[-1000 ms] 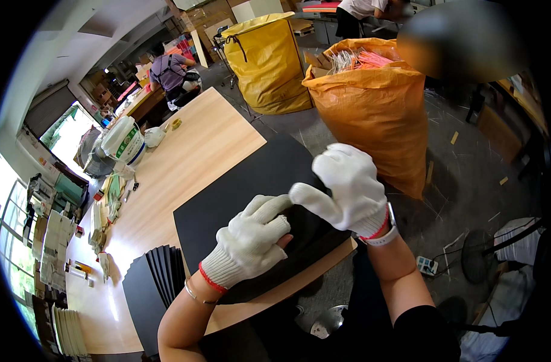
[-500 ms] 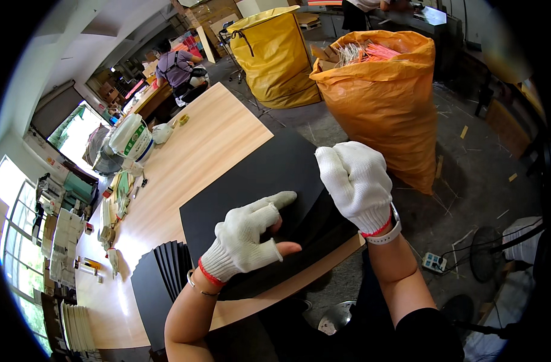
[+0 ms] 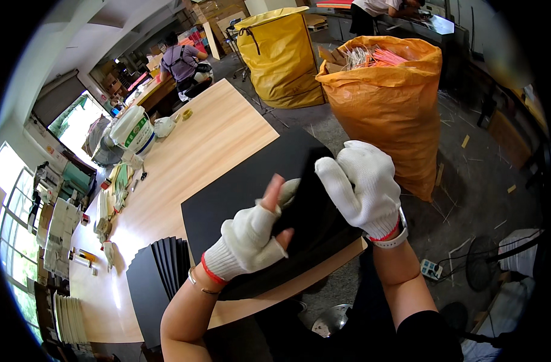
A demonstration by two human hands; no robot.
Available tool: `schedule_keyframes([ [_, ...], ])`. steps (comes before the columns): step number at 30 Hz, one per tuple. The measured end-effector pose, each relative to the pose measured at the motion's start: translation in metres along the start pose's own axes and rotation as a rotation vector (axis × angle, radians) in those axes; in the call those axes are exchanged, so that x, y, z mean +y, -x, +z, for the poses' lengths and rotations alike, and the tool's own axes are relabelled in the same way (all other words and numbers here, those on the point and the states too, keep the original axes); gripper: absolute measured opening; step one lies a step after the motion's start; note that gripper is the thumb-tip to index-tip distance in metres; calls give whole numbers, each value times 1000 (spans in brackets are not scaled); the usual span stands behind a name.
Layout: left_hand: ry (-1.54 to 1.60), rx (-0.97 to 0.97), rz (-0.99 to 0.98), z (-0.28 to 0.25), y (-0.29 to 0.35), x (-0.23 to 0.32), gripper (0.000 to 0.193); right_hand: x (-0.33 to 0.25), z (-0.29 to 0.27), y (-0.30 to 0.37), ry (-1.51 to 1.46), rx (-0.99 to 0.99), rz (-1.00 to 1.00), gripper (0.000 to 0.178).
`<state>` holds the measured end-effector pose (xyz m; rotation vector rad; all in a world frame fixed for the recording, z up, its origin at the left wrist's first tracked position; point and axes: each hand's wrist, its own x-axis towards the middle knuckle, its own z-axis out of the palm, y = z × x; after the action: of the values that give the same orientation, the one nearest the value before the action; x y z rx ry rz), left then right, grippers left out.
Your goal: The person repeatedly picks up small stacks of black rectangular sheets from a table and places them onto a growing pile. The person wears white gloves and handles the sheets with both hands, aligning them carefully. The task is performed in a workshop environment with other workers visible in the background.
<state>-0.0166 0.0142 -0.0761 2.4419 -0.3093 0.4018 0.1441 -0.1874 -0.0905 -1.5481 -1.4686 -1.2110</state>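
Note:
A stack of large black sheets (image 3: 239, 181) lies on the wooden table before me. My right hand (image 3: 363, 187), in a white knit glove, is closed on the edge of a black sheet (image 3: 311, 199) that bends up from the stack, slightly blurred. Just left of this raised sheet is my left hand (image 3: 248, 235), gloved but with bare thumb and fingertip showing. Its thumb and forefinger are spread apart, and its other fingers are partly hidden by the sheet. A fanned pile of smaller black pieces (image 3: 161, 271) rests left of my left forearm.
Beyond the table (image 3: 221, 114) stand an orange sack (image 3: 384, 114) full of scraps and a yellow bag (image 3: 281, 66). A white bucket (image 3: 132, 130), a tape roll (image 3: 187, 114) and gloves (image 3: 103, 217) lie along the table's left side. Two people work farther back.
The black sheet has come up between my hands. My left forefinger, stretched flat over the stack before, now points upward. My right hand has shifted slightly right.

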Motion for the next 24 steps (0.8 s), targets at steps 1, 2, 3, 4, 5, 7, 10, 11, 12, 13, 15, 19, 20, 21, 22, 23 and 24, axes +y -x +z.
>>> schedule_keyframes([
  [1, -53, -48, 10, -3, -1, 2, 66, -1, 0, -1, 6, -2, 14, 27],
  [2, -69, -151, 7, -13, -9, 9, 60, -1, 1, 0, -2, 15, 37, 25],
  [3, -84, -253, 4, -18, -14, 14, 55, -1, 3, 1, -9, 32, 60, 24],
  [4, 3, -168, 81, -13, -15, 7, 45, -1, 5, 2, -10, 48, 77, 22],
  [5, -22, -140, 88, -11, -15, 6, 44, -1, 7, 3, -10, 65, 95, 20],
  [7, -71, -85, 104, -7, -12, 5, 45, -1, 9, 4, -3, 89, 116, 18],
  [10, -45, -84, 74, -6, -10, 0, 54, -3, 9, 2, -11, 104, 122, 16],
  [11, -30, -88, 78, -6, -10, -2, 54, -3, 9, 3, 4, 107, 115, 17],
  [12, -16, -91, 81, -7, -10, -3, 55, -4, 10, 3, 19, 111, 107, 18],
  [13, -2, -94, 84, -8, -10, -4, 55, -4, 10, 4, 32, 114, 100, 19],
  [15, -14, -98, 86, -10, -12, 0, 51, -2, 9, 5, 73, 109, 58, 22],
  [19, -74, -86, 117, -8, -14, 9, 45, 3, 4, 11, 101, 51, -56, 28],
  [20, -118, -65, 141, -7, -13, 10, 46, 3, 6, 10, 84, 75, -55, 27],
  [21, -161, -44, 165, -5, -11, 11, 48, 3, 8, 7, 68, 99, -54, 25],
  [22, -204, -24, 191, -4, -10, 12, 50, 2, 8, 8, 39, 84, -19, 23],
  [23, -243, -61, 159, -4, -11, 13, 50, 1, 7, 8, 10, 71, 17, 22],
  [24, -282, -97, 127, -4, -13, 15, 50, -1, 4, 12, -31, 20, 85, 21],
])
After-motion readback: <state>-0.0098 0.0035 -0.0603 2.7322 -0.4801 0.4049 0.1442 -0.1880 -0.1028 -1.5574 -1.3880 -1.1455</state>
